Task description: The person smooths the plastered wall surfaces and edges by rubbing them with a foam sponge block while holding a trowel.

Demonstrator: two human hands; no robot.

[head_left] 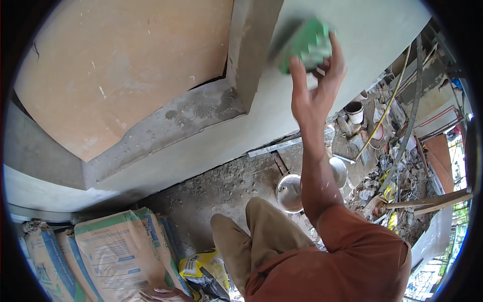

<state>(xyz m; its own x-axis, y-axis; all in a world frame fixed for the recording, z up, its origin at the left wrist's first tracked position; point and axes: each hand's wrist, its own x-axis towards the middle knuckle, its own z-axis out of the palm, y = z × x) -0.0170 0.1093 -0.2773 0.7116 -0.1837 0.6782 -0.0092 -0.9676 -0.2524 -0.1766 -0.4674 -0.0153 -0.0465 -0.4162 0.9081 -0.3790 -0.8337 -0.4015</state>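
Note:
My right hand (322,83) is raised against the pale plastered wall (367,35), its thumb and fingers wrapped round a green block-shaped hand tool (308,44). The tool is smeared by motion, so its exact kind cannot be made out; it lies on or very close to the wall surface. Low in the picture, my left hand (165,294) shows only in part, cut off by the lower edge. Its fingers lie flat on a brown paper sack (113,246) with green and blue bands, and nothing shows in them.
A tan board (136,60) fills a recess with a rough ledge (176,118). Beside my knees lies a yellow and black bag (204,269). Two metal pans (289,194) sit on the gritty floor. Rubble (372,176), a white bucket (355,112) and a yellow hose (386,110) lie right.

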